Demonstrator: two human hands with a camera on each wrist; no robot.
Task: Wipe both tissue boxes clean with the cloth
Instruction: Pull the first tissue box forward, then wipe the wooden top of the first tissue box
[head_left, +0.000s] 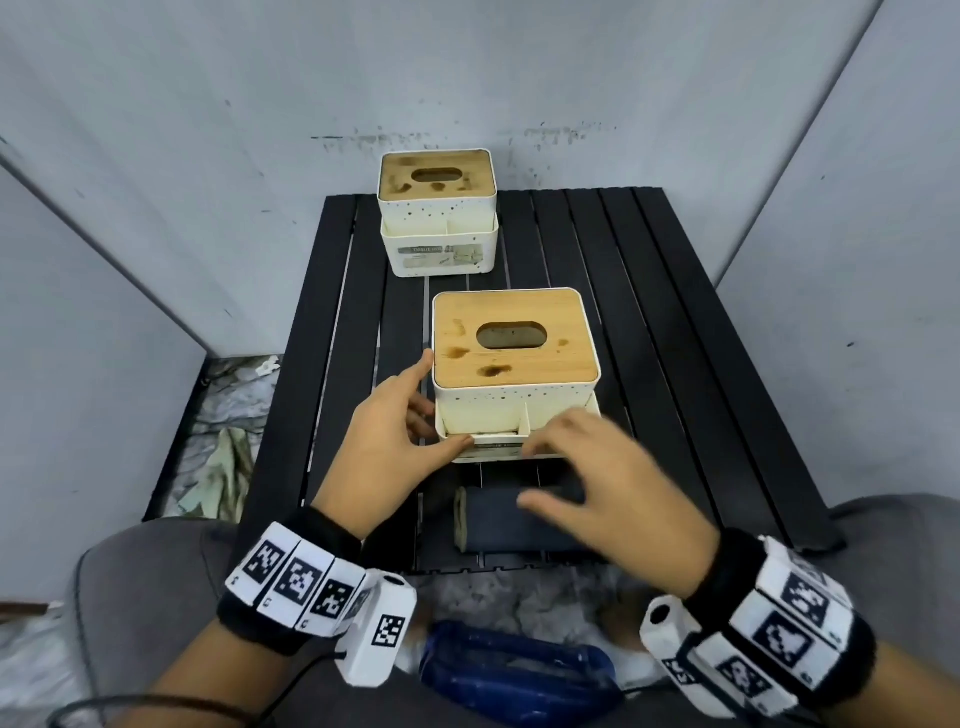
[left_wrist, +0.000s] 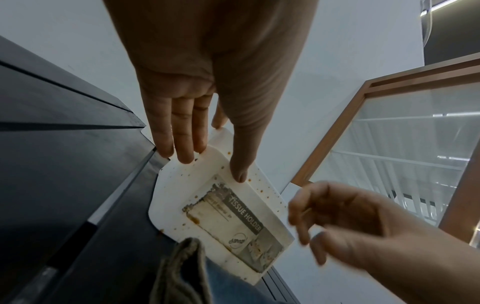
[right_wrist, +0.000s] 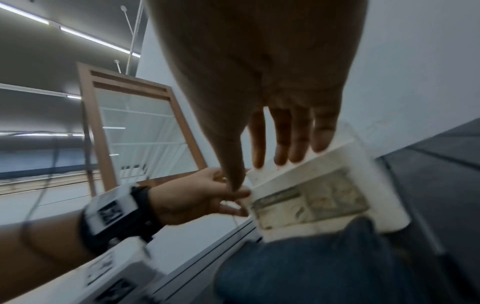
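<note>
The near tissue box (head_left: 514, 358), white with a stained wooden lid, stands mid-table. My left hand (head_left: 423, 415) steadies its front left corner, with straight fingers (left_wrist: 182, 144) on the side wall and the thumb on the front rim. The box's front (left_wrist: 223, 209) is spotted brown and bears a worn "TISSUE HOLDER" label. My right hand (head_left: 540, 473) hovers blurred over the folded dark blue cloth (head_left: 498, 525), its fingers loosely bent and holding nothing. The cloth lies just in front of the box (right_wrist: 324, 197). The far tissue box (head_left: 436, 208), also stained, stands at the table's back edge.
The black slatted table (head_left: 675, 312) is small and hemmed in by grey walls at the back and sides. Crumpled sheeting (head_left: 223, 457) lies on the floor to the left. A blue object (head_left: 514, 670) sits below the table's front edge, between my knees.
</note>
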